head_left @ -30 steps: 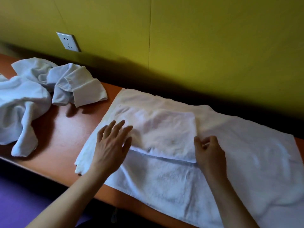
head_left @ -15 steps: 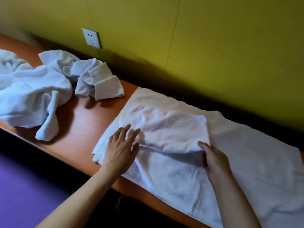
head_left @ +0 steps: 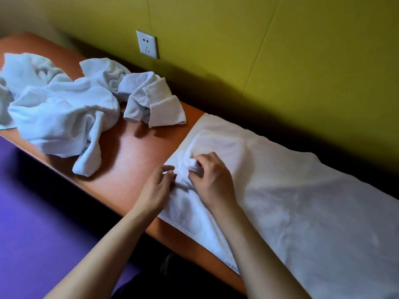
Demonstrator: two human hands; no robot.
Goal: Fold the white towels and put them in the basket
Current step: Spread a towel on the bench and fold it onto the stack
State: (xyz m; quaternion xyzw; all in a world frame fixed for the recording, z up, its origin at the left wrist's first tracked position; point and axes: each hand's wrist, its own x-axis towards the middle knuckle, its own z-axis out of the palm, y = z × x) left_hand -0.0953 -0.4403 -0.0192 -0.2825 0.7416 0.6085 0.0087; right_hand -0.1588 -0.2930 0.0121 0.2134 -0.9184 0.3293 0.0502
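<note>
A large white towel lies spread along the orange table, reaching from the middle to the right edge of view. On its left end lies a small white towel, bunched at its near side. My right hand is shut on that bunched edge. My left hand rests beside it at the big towel's left edge, fingers curled and pinching cloth there. No basket is in view.
A crumpled heap of white towels covers the table's left part. A yellow-green wall with a white socket runs behind the table. Purple floor lies below the table's front edge.
My right hand moved left across the small towel, dragging its right side into a bunch near my left hand. The left hand went from flat to curled. The view shifted left.
</note>
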